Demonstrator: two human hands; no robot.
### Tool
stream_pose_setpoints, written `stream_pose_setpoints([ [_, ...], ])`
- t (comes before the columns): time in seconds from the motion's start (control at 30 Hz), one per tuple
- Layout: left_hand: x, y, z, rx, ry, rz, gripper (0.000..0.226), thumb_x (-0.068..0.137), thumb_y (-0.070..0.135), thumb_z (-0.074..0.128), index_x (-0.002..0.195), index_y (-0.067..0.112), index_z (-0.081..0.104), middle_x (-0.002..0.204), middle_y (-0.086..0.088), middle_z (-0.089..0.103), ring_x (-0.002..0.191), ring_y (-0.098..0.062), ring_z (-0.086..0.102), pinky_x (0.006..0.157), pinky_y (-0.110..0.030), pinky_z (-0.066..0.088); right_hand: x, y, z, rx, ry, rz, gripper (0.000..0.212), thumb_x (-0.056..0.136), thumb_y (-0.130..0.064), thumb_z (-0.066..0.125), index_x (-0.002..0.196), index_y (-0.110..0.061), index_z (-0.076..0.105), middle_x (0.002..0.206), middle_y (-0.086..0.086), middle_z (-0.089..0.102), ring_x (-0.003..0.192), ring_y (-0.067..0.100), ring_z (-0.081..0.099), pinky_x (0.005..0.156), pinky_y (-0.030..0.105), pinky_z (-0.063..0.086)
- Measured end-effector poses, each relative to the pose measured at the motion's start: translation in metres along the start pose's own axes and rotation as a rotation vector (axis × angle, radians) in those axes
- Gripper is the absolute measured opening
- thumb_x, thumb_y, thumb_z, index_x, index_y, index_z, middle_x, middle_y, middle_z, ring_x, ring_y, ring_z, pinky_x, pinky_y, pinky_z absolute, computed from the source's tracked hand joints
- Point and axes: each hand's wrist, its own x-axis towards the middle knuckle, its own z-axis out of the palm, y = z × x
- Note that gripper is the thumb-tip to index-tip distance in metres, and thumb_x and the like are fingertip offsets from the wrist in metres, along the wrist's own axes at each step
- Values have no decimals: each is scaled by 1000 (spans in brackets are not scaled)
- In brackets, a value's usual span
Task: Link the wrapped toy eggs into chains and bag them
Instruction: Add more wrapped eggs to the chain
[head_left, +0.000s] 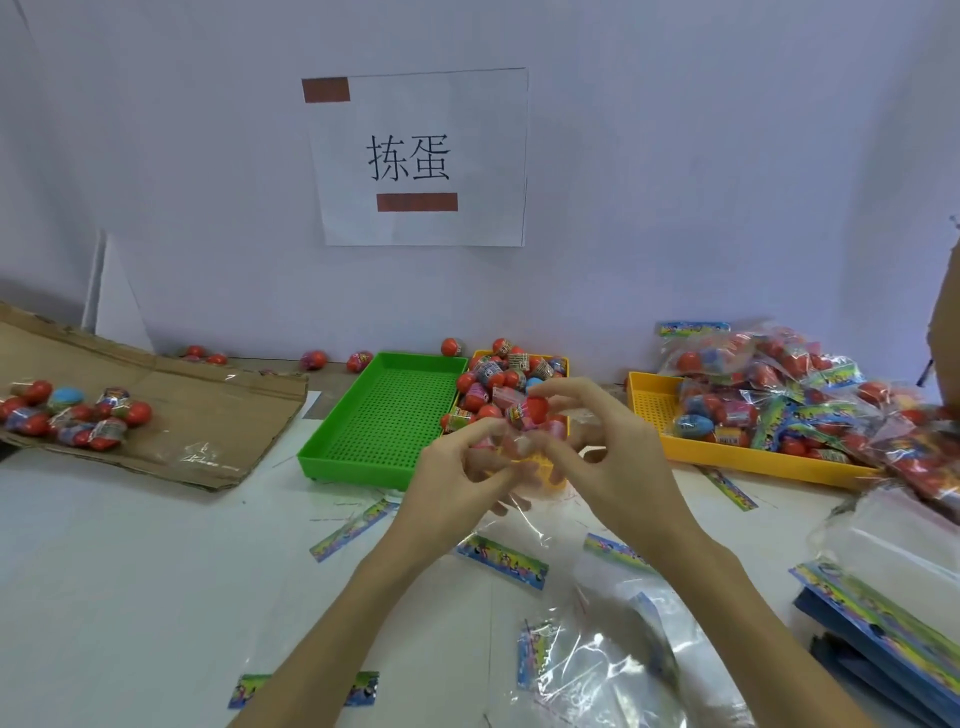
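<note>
Head view, from where I stand: three perforated plastic trays sit on the white desk (130, 571) — one green tray (384, 415), bare inside, and two yellow, the middle yellow tray (563, 364) heaped with red wrapped toy eggs (511, 371), the right yellow tray (654, 410) piled with filled clear bags (779, 395). Both hands meet just in front of the middle tray. The left hand (457, 478) and right hand (608, 452), fingers curled, pinch a few wrapped eggs (524, 415) between them, above a crinkled clear plastic bag (613, 649). How many they hold, I cannot tell.
</note>
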Motion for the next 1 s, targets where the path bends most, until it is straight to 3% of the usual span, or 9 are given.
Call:
stream_pose_setpoints([
  [0.2, -3, 6, 2, -41, -1, 9, 21, 95, 26, 76, 114, 20, 70, 84, -8, 80, 68, -33, 78, 59, -56, 58, -2, 0, 0, 14, -105, -17, 40, 96, -15, 71, 124, -42, 62, 95, -15, 65, 57, 15, 69, 55, 17, 52],
  [0.37, -5, 7, 2, 73, 15, 75, 20, 94, 42, 75, 110, 31, 70, 86, -2, 81, 66, -25, 78, 57, -52, 60, -4, -1, 1, 92, -114, 52, 27, 101, -19, 64, 122, -35, 64, 86, -11, 67, 58, 19, 70, 57, 26, 58],
  [0.5, -7, 6, 4, 150, 70, 158, 30, 90, 55, 74, 116, 41, 68, 75, 3, 73, 66, -18, 78, 58, -53, 59, -5, 0, 2, 46, -90, 45, 21, 100, -17, 66, 118, -26, 69, 98, -10, 68, 63, 15, 71, 60, 28, 59],
  [0.63, -7, 5, 4, 188, 71, 172, 30, 90, 56, 74, 114, 38, 69, 80, 3, 72, 66, -15, 78, 60, -53, 59, -6, -1, 4, -12, -78, 8, 23, 100, -14, 65, 116, -27, 75, 110, -10, 66, 70, 10, 70, 62, 18, 56],
  [0.73, -7, 5, 6, 199, 74, 152, 32, 91, 57, 72, 109, 30, 70, 81, -3, 73, 66, -14, 77, 59, -55, 59, -7, -4, 7, -24, -120, -23, 22, 100, -25, 62, 118, -33, 74, 112, -15, 64, 79, 12, 68, 63, 18, 56],
  [0.8, -7, 6, 5, 187, 79, 142, 29, 92, 54, 72, 107, 29, 69, 79, -6, 72, 66, -15, 78, 60, -55, 59, -8, -6, 8, -22, -146, -45, 23, 100, -33, 60, 120, -39, 70, 111, -22, 62, 71, 16, 67, 59, 21, 55],
  [0.9, -7, 6, 3, 205, 96, 171, 22, 93, 47, 72, 108, 30, 70, 76, -4, 70, 64, -11, 76, 62, -47, 61, -11, -10, 7, -73, -168, -83, 23, 101, -39, 56, 122, -44, 65, 106, -27, 63, 59, 17, 65, 54, 22, 53],
  [1.0, -8, 9, 4, 238, 78, 213, 20, 88, 39, 67, 106, 29, 72, 75, 9, 72, 63, -5, 70, 60, -23, 54, -13, -12, 10, -124, -204, -93, 16, 101, -35, 58, 115, -36, 65, 95, -29, 64, 65, 5, 67, 58, 13, 49],
])
